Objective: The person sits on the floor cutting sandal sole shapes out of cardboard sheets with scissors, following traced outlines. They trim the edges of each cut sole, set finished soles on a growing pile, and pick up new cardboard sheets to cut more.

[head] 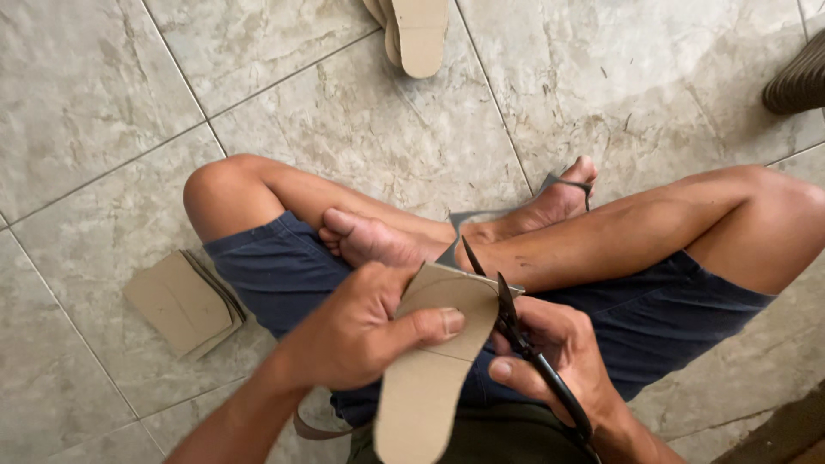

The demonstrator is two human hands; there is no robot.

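L hand (357, 331) gripped a tan cardboard sole-shaped piece (430, 361); R hand (554, 357) gripped black scissors (516, 322), blades open at the piece's top edge. Stack of tan cardboard sheets (180, 301) lay well left.

Tiled floor (344, 112), stacked cardboard sheets (182, 302), cut insoles (414, 33)

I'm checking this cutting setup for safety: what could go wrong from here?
1. The left hand pinches the cardboard sole piece with its thumb close to the open blades of the scissors in the right hand; a slip could nick it.
2. The blade tips point toward the bare crossed legs just beyond, which might get jabbed.
3. The long unsupported cardboard may flex, so the cut could wander.
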